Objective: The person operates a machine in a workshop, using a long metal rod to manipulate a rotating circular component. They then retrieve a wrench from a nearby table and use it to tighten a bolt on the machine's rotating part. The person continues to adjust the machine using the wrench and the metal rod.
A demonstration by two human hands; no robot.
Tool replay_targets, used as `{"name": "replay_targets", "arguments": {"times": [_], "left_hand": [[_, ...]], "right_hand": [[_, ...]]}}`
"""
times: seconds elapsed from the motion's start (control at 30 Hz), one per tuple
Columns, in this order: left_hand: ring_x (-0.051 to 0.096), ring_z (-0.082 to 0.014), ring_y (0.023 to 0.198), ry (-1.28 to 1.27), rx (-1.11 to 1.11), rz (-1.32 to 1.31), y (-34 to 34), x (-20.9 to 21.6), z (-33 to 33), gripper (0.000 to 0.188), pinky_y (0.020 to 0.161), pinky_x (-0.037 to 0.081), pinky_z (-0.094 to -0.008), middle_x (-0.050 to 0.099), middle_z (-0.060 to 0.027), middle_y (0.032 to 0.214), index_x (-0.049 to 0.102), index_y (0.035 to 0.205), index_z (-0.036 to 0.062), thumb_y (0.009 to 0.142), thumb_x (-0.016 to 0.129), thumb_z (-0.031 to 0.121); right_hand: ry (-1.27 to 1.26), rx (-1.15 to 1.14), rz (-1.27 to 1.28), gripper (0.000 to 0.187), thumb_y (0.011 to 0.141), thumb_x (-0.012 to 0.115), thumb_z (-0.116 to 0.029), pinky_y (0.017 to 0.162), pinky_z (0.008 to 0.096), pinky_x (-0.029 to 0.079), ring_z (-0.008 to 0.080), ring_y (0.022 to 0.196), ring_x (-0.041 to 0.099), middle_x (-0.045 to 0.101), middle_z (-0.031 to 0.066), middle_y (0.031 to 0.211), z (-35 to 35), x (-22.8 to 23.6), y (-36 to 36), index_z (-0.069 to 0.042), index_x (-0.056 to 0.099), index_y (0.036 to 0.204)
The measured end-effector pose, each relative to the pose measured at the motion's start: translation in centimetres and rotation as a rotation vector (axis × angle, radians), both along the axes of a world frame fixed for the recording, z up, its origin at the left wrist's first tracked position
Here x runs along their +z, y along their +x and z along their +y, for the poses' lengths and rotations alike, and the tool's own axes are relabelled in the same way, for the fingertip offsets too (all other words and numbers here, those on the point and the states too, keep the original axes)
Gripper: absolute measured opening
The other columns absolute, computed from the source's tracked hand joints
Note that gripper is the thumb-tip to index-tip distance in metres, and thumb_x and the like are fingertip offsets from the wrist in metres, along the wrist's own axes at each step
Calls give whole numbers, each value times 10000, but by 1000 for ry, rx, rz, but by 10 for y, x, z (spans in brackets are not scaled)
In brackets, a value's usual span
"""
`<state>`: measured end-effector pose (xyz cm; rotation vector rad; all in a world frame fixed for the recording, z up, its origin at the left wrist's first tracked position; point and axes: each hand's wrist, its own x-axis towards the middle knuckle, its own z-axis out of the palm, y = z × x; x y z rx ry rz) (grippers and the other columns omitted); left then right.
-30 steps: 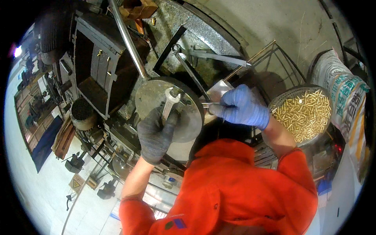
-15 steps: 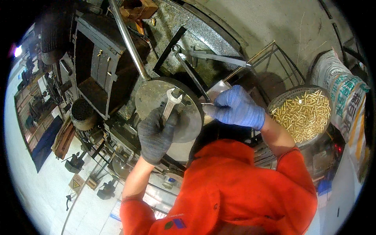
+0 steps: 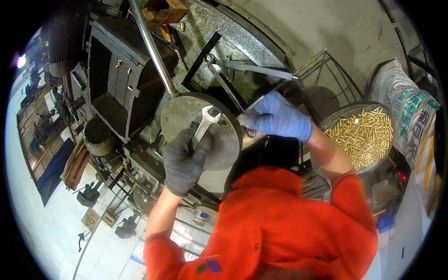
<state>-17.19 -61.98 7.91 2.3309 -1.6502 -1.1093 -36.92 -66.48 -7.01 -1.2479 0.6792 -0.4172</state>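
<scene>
My left hand (image 3: pixel 183 163), in a dark grey glove, is closed around an open-end wrench (image 3: pixel 204 123). The wrench's jaw points up and away, in front of a round metal disc (image 3: pixel 179 108) with a bar attached at its rim. Just right of the disc's edge is my right hand (image 3: pixel 281 117), in a blue glove, with its fingers bent together. At its fingertips a small dark ring-shaped metal piece (image 3: pixel 250 133) shows; what the fingers grip is mostly hidden. Beyond this hand lies a long spanner-like tool (image 3: pixel 224 83) on the machine bed.
To the right stands a round perforated pan (image 3: pixel 332 122) heaped with small brass-coloured parts (image 3: pixel 361 140), beside a white woven sack (image 3: pixel 403 102). A steel bar (image 3: pixel 153 46) rises from the disc. At the left is a dark metal box (image 3: pixel 112 79). Behind my right hand stands a wire frame (image 3: pixel 322 70).
My right hand has shifted slightly and turned at the disc's edge, and a ring-shaped piece now shows below its fingers. The wrench in my left hand has moved a little to the right.
</scene>
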Motion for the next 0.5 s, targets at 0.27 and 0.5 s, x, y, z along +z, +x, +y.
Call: {"name": "replay_targets", "arguments": {"times": [0.27, 0.5], "left_hand": [[524, -95, 603, -2, -50, -12, 2, 1, -2, 205, 579, 447, -262, 625, -64, 680, 644, 933, 5, 799, 674, 157], [536, -90, 633, 0, 23, 3, 10, 12, 5, 240, 605, 460, -259, 638, -73, 724, 629, 962, -12, 788, 687, 143]], "right_hand": [[36, 115, -11, 508, 853, 554, -466, 442, 318, 404, 230, 414, 512, 533, 79, 447, -25, 9, 0, -71, 615, 540], [32, 127, -14, 511, 852, 554, -463, 450, 327, 404, 221, 409, 510, 530, 86, 445, -26, 14, 0, -63, 611, 539]]}}
